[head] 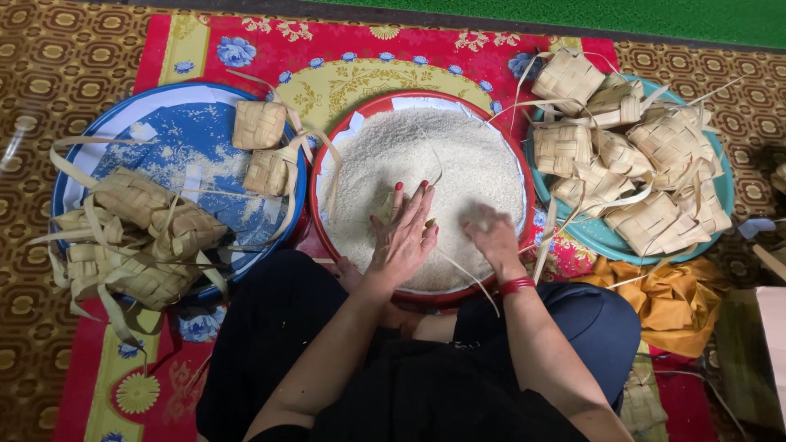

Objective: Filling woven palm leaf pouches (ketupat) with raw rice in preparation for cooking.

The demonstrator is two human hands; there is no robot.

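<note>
Resting in rice — left hand spread flat, fingers pointing away, holding nothing | right hand clenched, grains blurring it | red basin dead ahead between knees | woven pouches nearer right hand — filled pile left.

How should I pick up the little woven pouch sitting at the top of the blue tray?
Pinch the woven pouch across its flat square body, coming straight down from above. It lies flat near the rim of the blue tray, with open space around it. The thin leaf strips trailing off its right side look too floppy to lift by.
</note>
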